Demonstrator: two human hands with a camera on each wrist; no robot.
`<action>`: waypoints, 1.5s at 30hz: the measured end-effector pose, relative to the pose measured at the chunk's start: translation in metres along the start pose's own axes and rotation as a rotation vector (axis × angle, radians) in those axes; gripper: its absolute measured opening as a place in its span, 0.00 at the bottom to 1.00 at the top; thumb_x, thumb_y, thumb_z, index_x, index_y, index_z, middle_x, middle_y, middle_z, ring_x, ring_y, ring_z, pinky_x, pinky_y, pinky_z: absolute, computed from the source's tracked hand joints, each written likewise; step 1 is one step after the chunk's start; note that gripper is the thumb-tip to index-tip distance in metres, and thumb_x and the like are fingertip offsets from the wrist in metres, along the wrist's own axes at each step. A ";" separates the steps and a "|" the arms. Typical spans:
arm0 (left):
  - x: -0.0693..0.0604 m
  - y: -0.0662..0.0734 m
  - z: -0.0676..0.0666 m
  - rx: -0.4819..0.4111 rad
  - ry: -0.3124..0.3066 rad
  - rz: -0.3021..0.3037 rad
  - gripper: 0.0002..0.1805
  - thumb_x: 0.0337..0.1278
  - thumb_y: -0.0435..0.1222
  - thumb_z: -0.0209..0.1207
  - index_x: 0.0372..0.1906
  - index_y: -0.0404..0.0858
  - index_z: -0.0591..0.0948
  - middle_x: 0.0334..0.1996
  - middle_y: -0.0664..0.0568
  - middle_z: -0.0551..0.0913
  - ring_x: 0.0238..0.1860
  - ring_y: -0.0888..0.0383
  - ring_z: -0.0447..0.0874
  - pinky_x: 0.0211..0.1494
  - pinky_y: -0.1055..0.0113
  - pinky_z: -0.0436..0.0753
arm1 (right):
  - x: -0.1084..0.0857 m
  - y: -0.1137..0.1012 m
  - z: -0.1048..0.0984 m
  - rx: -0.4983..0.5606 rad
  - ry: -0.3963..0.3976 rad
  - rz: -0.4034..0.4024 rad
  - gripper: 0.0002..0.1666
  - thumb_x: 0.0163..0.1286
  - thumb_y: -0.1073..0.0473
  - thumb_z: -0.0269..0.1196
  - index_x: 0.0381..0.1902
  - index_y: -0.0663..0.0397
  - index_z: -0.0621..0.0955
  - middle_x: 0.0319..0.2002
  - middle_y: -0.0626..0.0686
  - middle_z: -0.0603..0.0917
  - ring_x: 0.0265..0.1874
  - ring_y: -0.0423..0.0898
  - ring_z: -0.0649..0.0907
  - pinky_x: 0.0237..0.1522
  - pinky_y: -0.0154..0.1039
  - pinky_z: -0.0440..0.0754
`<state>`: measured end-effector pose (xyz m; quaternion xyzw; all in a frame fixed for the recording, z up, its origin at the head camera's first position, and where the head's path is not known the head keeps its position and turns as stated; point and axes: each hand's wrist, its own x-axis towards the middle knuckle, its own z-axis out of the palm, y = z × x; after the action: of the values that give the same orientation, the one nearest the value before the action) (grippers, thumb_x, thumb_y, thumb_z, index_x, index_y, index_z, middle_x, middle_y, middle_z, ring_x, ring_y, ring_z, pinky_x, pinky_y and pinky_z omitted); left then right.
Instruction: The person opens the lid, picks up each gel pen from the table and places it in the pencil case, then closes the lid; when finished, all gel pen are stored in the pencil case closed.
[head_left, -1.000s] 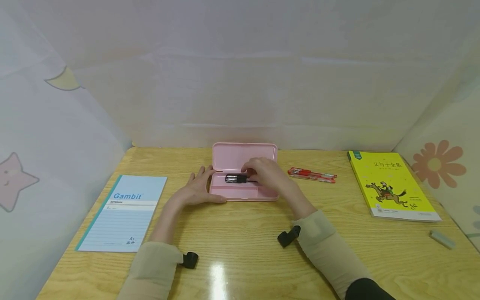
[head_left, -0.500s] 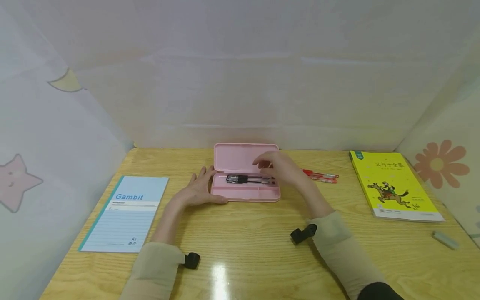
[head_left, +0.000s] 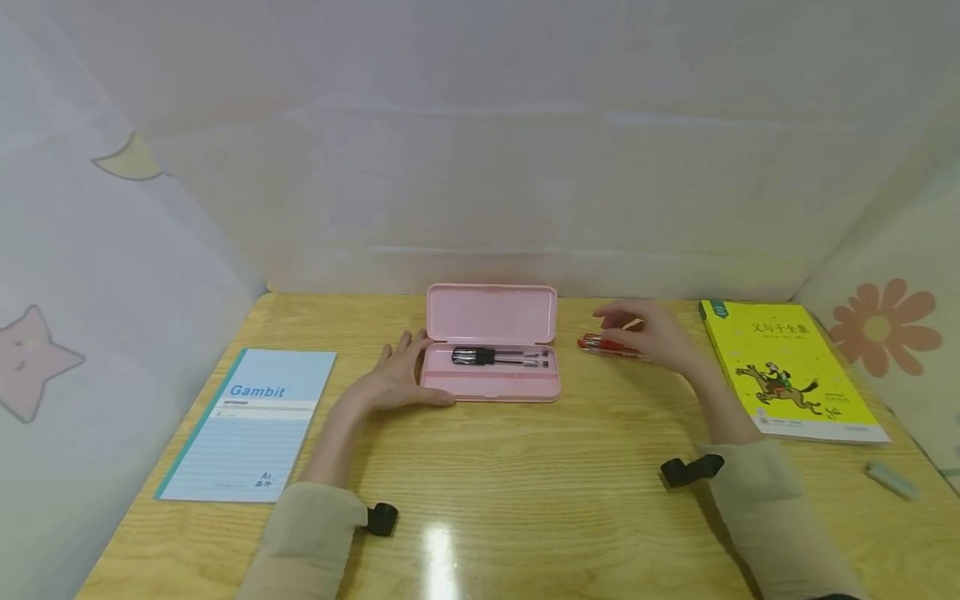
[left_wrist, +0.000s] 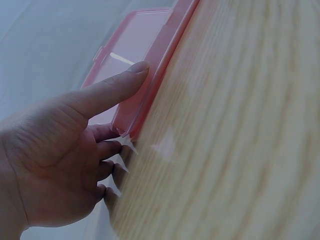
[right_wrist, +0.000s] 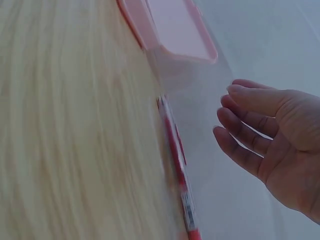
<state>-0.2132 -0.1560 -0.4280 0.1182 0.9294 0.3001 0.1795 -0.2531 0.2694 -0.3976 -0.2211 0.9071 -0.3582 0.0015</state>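
Note:
A pink pencil case [head_left: 491, 390] lies on the table with its lid raised. Several black-capped pens [head_left: 474, 357] are in its rear compartment. My left hand [head_left: 390, 382] rests at the case's left end, fingers spread and extended. In the left wrist view, that hand's thumb [left_wrist: 117, 89] lies against the front wall of the case. My right hand [head_left: 654, 335] hovers over red pens [head_left: 596, 342] to the right of the case and hides part of them. In the right wrist view its fingers are gently bent, apart from the red pens [right_wrist: 176, 150], with nothing between them.
A Gambit notebook [head_left: 247, 425] lies at the left. On the right are a yellow book [head_left: 783, 367] and a small grey-green stick-shaped piece [head_left: 891, 481]. A pale cloth backdrop [head_left: 480, 167] stands behind the table.
My right hand has left the pencil case and moved right to the red pens. The black pens now show along their length in the case. My left hand stays at the case.

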 end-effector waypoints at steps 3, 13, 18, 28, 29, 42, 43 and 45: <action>0.000 -0.001 0.000 -0.002 -0.002 -0.005 0.61 0.48 0.63 0.72 0.83 0.49 0.53 0.84 0.36 0.35 0.81 0.23 0.28 0.77 0.22 0.43 | -0.009 0.007 -0.008 0.011 -0.014 -0.006 0.19 0.72 0.62 0.67 0.59 0.58 0.84 0.44 0.57 0.89 0.46 0.51 0.86 0.50 0.44 0.88; 0.000 -0.001 0.002 -0.004 -0.011 -0.004 0.61 0.49 0.63 0.72 0.83 0.48 0.53 0.84 0.37 0.34 0.81 0.24 0.27 0.78 0.23 0.43 | -0.024 0.025 -0.020 -0.003 -0.097 -0.018 0.24 0.68 0.65 0.70 0.61 0.61 0.82 0.49 0.60 0.89 0.48 0.56 0.87 0.50 0.38 0.88; 0.001 0.000 0.001 -0.008 -0.003 0.012 0.60 0.49 0.61 0.73 0.82 0.48 0.54 0.85 0.37 0.36 0.81 0.24 0.28 0.78 0.23 0.43 | -0.025 0.031 -0.019 -0.032 -0.104 -0.023 0.24 0.66 0.66 0.71 0.60 0.59 0.84 0.47 0.59 0.90 0.47 0.56 0.87 0.49 0.39 0.89; 0.001 0.000 0.000 0.004 0.000 -0.002 0.61 0.49 0.62 0.72 0.83 0.48 0.53 0.84 0.35 0.36 0.81 0.22 0.30 0.77 0.21 0.45 | -0.022 0.032 -0.016 -0.061 -0.155 -0.010 0.23 0.65 0.70 0.71 0.59 0.60 0.84 0.47 0.59 0.90 0.48 0.56 0.88 0.51 0.54 0.89; 0.001 -0.001 -0.001 0.006 0.000 -0.004 0.61 0.49 0.62 0.72 0.83 0.47 0.53 0.84 0.35 0.36 0.81 0.22 0.30 0.76 0.21 0.46 | -0.022 0.032 -0.016 -0.065 -0.159 -0.008 0.23 0.65 0.70 0.70 0.59 0.60 0.84 0.47 0.59 0.90 0.48 0.56 0.88 0.51 0.54 0.89; 0.001 -0.002 -0.001 0.002 -0.007 0.005 0.61 0.49 0.62 0.72 0.83 0.48 0.53 0.85 0.38 0.36 0.81 0.24 0.29 0.77 0.22 0.44 | -0.021 0.028 -0.012 -0.154 -0.200 0.039 0.19 0.62 0.74 0.69 0.51 0.57 0.88 0.48 0.58 0.90 0.46 0.52 0.88 0.51 0.53 0.88; 0.001 -0.002 -0.001 0.001 -0.006 0.006 0.61 0.49 0.62 0.72 0.83 0.48 0.53 0.85 0.37 0.36 0.81 0.24 0.29 0.77 0.22 0.44 | -0.020 0.028 -0.011 -0.160 -0.201 0.040 0.19 0.62 0.74 0.69 0.51 0.57 0.88 0.47 0.58 0.90 0.46 0.52 0.87 0.50 0.53 0.88; 0.001 -0.002 -0.001 -0.001 -0.005 0.008 0.61 0.49 0.62 0.72 0.83 0.48 0.53 0.85 0.38 0.36 0.81 0.24 0.29 0.77 0.22 0.44 | -0.020 0.029 -0.010 -0.171 -0.203 0.040 0.19 0.62 0.75 0.69 0.50 0.57 0.88 0.47 0.58 0.90 0.45 0.51 0.88 0.49 0.51 0.88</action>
<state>-0.2148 -0.1573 -0.4287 0.1225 0.9283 0.3008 0.1809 -0.2485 0.3030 -0.4122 -0.2373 0.9338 -0.2551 0.0813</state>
